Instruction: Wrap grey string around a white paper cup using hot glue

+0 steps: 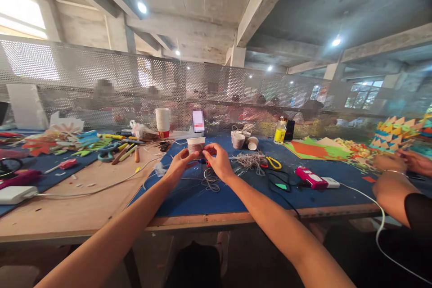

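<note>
Between my two hands, just above the blue mat [168,198], is a small paper cup [195,142] with a white rim; its lower part looks grey-brown, maybe wrapped in cord. My left hand [180,164] grips its left side with fingers bent. On the cup's right, my right hand [218,161] pinches near its lower side. Thin grey cord [212,183] lies loosely coiled on the mat beneath my hands. A larger tangle of grey cord [249,160] sits to the right, beside yellow-handled scissors [274,163]. Behind it stand several small paper cups [238,140], one lying tipped.
A stack of paper cups [162,121] and a lit phone [198,120] stand at the back by the perforated metal screen [216,85]. Tools and paper scraps lie left. A pink power strip [312,177] with cables is right, near a co-worker's hands [391,166] and a yellow bottle [280,131].
</note>
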`<state>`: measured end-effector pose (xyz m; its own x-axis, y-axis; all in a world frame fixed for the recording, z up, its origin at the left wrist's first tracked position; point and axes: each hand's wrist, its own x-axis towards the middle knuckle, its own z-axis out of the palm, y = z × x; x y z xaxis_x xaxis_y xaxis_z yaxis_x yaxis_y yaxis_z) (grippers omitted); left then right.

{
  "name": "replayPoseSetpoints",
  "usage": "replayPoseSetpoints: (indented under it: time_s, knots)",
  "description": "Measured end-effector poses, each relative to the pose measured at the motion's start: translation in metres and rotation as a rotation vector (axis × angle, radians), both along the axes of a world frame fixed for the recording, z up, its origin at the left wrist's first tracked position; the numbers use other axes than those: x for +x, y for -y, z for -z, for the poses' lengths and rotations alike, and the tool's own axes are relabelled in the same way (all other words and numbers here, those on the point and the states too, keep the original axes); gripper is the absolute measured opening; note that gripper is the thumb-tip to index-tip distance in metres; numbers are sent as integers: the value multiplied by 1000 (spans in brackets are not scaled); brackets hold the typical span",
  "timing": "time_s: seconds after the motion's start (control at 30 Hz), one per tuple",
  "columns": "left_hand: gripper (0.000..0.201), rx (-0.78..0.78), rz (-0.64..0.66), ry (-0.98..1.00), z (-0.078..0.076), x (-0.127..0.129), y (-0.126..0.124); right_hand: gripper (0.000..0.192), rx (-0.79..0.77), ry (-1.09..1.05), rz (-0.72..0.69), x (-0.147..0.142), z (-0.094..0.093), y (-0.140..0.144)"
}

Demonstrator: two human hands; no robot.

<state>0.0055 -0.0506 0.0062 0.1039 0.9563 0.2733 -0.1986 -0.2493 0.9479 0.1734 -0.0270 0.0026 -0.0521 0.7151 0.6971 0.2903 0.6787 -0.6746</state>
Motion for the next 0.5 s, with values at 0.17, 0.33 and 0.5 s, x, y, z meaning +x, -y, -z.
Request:
replayPoseSetpoints:
  time_s: [0.17, 0.33, 0.5]
  knots:
    - [58, -23, 23, 48, 0, 0, 0, 7, 11, 4, 3, 0, -1, 2]
    - [55, -13, 49, 79, 2, 1, -2, 7, 15, 7, -17, 0, -3, 7]
    - [54, -10, 56, 79, 4, 0, -4, 9, -24, 3, -88, -1, -9, 16]
